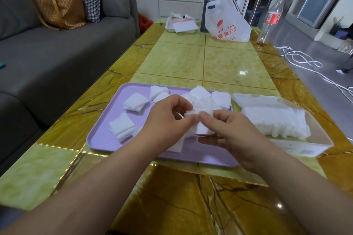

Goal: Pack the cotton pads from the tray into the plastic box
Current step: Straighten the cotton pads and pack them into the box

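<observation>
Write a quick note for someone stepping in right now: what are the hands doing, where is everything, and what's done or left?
Hands: the left grip and right grip, both bare hands, pinch one small stack of cotton pads above the purple tray.
Box: the plastic box sits right of the tray and holds a long row of pads.
Done: a good part of the box is filled.
Left: put the held stack in, then the loose piles on the tray.
</observation>
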Action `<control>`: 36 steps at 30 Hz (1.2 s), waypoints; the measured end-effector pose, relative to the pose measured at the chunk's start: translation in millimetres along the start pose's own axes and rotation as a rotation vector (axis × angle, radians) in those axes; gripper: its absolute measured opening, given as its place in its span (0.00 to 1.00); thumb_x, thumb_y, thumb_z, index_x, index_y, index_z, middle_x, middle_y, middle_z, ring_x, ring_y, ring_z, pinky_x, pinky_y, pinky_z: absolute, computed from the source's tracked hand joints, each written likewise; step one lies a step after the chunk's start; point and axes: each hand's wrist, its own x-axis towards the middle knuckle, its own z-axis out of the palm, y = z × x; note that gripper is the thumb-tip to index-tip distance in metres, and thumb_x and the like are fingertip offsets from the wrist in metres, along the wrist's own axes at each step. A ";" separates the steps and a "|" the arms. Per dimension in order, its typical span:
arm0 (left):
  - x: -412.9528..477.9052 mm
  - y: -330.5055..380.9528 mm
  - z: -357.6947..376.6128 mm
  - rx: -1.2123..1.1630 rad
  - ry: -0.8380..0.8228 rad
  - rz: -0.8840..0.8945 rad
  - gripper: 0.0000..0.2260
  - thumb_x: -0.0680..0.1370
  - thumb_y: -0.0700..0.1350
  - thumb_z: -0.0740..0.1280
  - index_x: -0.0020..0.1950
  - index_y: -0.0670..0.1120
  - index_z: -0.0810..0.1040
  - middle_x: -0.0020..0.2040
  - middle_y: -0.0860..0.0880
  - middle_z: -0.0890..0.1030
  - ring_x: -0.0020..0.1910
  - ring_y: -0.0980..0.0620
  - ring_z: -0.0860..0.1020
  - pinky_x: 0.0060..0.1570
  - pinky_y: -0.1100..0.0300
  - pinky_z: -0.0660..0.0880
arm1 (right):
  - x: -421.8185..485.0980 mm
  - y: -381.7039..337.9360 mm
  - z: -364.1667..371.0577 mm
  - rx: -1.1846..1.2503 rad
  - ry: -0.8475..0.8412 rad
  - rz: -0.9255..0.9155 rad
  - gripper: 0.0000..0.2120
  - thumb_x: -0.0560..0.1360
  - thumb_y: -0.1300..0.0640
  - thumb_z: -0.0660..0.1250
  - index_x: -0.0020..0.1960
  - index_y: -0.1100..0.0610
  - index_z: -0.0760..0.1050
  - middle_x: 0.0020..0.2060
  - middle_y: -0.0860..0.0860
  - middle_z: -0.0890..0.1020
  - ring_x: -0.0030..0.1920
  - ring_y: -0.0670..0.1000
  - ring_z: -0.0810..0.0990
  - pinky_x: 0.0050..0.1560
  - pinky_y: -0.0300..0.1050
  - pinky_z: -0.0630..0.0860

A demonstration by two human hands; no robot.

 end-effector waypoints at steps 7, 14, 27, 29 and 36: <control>-14.6 -13.5 -40.7 0.604 -0.142 -0.075 0.15 0.75 0.56 0.74 0.60 0.55 0.78 0.52 0.56 0.80 0.43 0.57 0.78 0.45 0.59 0.74 | 10.7 15.6 6.9 -0.020 0.259 0.032 0.06 0.78 0.63 0.71 0.54 0.59 0.80 0.48 0.59 0.88 0.43 0.58 0.88 0.48 0.58 0.86; -24.9 -6.9 -36.4 0.564 -0.189 -0.193 0.23 0.71 0.52 0.77 0.65 0.54 0.76 0.43 0.54 0.80 0.43 0.55 0.79 0.46 0.55 0.78 | 11.6 21.0 6.2 -0.008 0.240 0.057 0.10 0.81 0.59 0.68 0.61 0.60 0.75 0.50 0.61 0.86 0.43 0.58 0.89 0.43 0.50 0.86; -25.8 16.8 -39.6 0.331 0.135 -0.137 0.06 0.78 0.46 0.70 0.55 0.51 0.80 0.39 0.55 0.80 0.36 0.61 0.77 0.31 0.68 0.69 | 9.6 19.9 4.1 -0.021 0.239 0.045 0.09 0.81 0.60 0.69 0.60 0.61 0.75 0.49 0.63 0.86 0.44 0.59 0.89 0.43 0.52 0.86; -26.4 23.0 -34.0 0.230 0.152 -0.098 0.02 0.78 0.46 0.70 0.49 0.51 0.79 0.39 0.54 0.81 0.34 0.60 0.76 0.32 0.66 0.70 | 10.7 19.9 4.5 -0.024 0.247 0.040 0.10 0.80 0.59 0.70 0.60 0.61 0.76 0.49 0.62 0.86 0.48 0.62 0.88 0.42 0.52 0.86; -26.7 32.8 -16.4 -0.266 -0.165 -0.149 0.01 0.80 0.41 0.72 0.50 0.45 0.83 0.41 0.48 0.84 0.33 0.58 0.77 0.34 0.63 0.74 | 9.6 18.3 -3.5 -0.021 0.267 0.022 0.07 0.78 0.65 0.71 0.55 0.60 0.80 0.48 0.60 0.87 0.48 0.62 0.88 0.47 0.57 0.86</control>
